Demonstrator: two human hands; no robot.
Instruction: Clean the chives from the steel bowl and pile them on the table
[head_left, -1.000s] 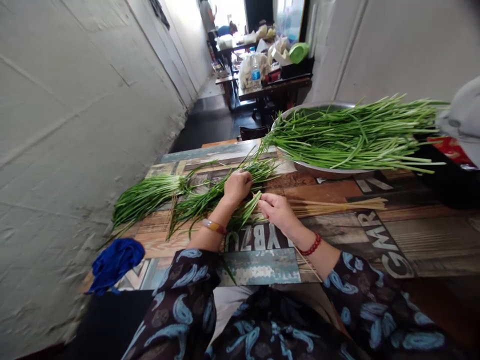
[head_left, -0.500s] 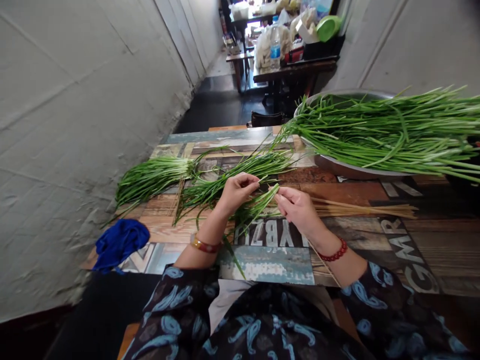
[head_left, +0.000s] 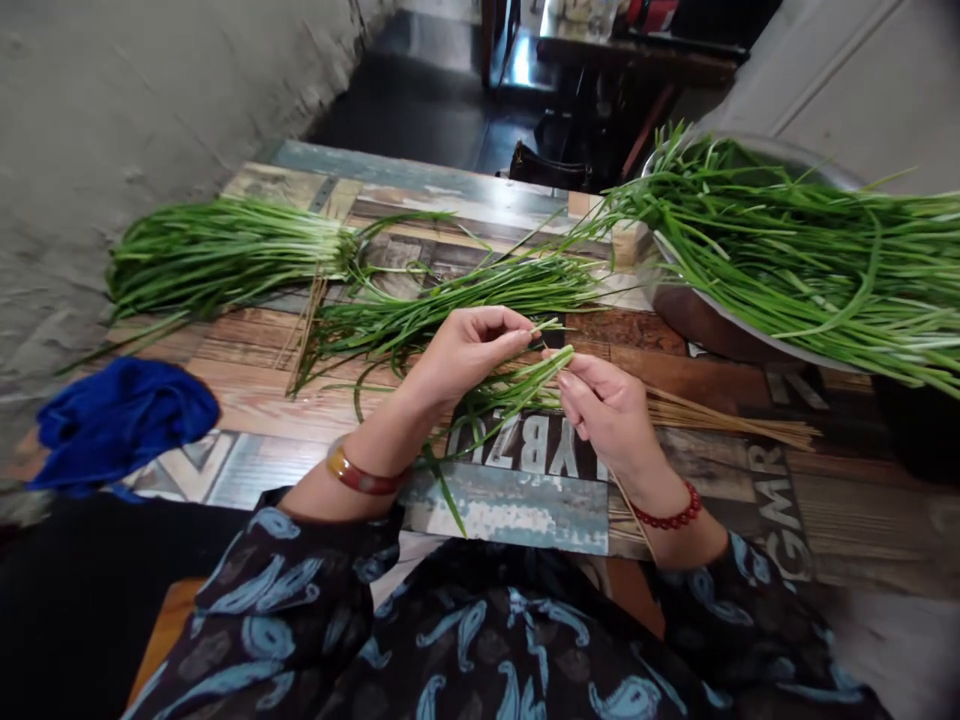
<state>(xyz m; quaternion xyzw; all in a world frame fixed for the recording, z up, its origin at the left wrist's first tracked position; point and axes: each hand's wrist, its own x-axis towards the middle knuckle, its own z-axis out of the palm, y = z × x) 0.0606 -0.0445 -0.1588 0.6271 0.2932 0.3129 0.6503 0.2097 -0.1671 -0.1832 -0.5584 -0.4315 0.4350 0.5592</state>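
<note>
Green stalks (head_left: 534, 381), thin stick (head_left: 631, 512): pinched in my right hand (head_left: 611, 402) over the surface (head_left: 517, 515) | my left hand (head_left: 477, 346): pinching another stalk (head_left: 552, 325), just apart | step: skewering, seemingly | next: calls for lining that stalk up with the stick

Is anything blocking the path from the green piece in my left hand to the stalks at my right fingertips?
Nothing visible blocks it: the green piece in your left hand shows just above the stalks at your right hand. Anything very thin in that gap is too small to tell.

Glare along far tabletop (head_left: 517, 198); left wall (head_left: 187, 90) blurred; lower-left corner dark.
</note>
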